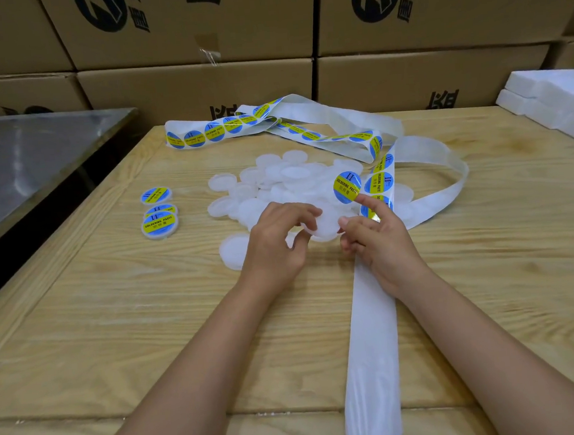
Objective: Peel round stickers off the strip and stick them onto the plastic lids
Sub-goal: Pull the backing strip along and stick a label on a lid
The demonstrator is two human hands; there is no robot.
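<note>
A white backing strip (369, 341) with round blue-and-yellow stickers runs from the near edge up the wooden table and loops at the back. One peeled sticker (346, 187) clings to the raised index fingertip of my right hand (378, 241). My left hand (277, 242) grips a bare translucent plastic lid (324, 226) by its left rim, and my right thumb and curled fingers hold the lid's right rim. A heap of bare lids (276, 184) lies just behind both hands. Three stickered lids (159, 212) sit to the left.
Stacked cardboard boxes (196, 87) wall off the back of the wooden table (149, 314). A metal table (30, 158) adjoins on the left. White foam blocks (554, 100) lie at the back right corner.
</note>
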